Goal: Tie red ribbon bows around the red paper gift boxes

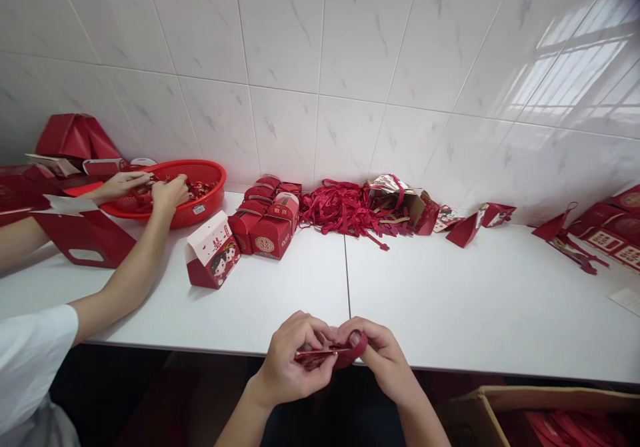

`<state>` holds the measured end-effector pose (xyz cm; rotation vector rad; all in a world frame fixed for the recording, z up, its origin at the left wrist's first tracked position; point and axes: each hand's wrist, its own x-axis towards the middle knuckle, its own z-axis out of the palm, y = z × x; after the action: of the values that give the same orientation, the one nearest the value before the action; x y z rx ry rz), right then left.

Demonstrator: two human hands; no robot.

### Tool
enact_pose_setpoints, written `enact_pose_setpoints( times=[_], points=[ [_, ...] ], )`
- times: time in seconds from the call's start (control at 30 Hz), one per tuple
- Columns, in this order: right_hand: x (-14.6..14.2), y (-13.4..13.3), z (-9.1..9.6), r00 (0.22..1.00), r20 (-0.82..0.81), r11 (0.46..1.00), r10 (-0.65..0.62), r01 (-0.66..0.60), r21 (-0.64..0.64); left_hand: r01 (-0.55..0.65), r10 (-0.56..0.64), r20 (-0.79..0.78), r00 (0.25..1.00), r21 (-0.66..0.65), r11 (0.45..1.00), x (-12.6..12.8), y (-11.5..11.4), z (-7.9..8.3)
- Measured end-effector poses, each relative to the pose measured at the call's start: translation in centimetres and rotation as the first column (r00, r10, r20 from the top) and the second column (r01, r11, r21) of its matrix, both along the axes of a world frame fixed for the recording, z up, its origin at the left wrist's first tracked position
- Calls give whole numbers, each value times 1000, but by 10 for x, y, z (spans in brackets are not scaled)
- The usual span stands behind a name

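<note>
Low in the middle, at the table's front edge, my left hand is closed on a small flat red card piece, seen nearly edge-on. My right hand pinches a dark red ribbon, which loops over by the thumb against the card. Both hands almost touch, and the fingers hide much of the piece. Beyond them on the white table stands a red and white gift box with cartoon figures. Several closed red gift boxes are grouped behind it.
Red ribbons lie heaped by the wall. Folded red cards stand right of them. At left, a co-worker's hands reach into a red basket. An open cardboard carton holding red material sits below the table's edge at right.
</note>
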<state>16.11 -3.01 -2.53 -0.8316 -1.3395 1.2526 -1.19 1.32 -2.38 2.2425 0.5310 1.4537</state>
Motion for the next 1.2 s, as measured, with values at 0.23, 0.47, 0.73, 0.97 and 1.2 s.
enact_pose_setpoints(
  times=[0.23,0.47,0.73,0.97,1.2],
  points=[
    [-5,-4,-4,994,40,994,-100,98,47,1,-2,24,1000,37,999,-2,-1,-6],
    [-4,-11,-5,969,181,973,-169,134,189,-17,16,24,1000,46,999,1,-4,-6],
    [-4,-12,-7,991,117,981,-70,47,190,-22,23,-4,1000,83,996,0,-2,-8],
    [-7,-12,-6,992,102,986,-76,60,156,68,-80,-58,995,-178,982,-3,2,-4],
    [-12,-11,-7,971,204,981,-122,87,173,116,-177,-99,979,-441,890,-10,5,-1]
  ],
)
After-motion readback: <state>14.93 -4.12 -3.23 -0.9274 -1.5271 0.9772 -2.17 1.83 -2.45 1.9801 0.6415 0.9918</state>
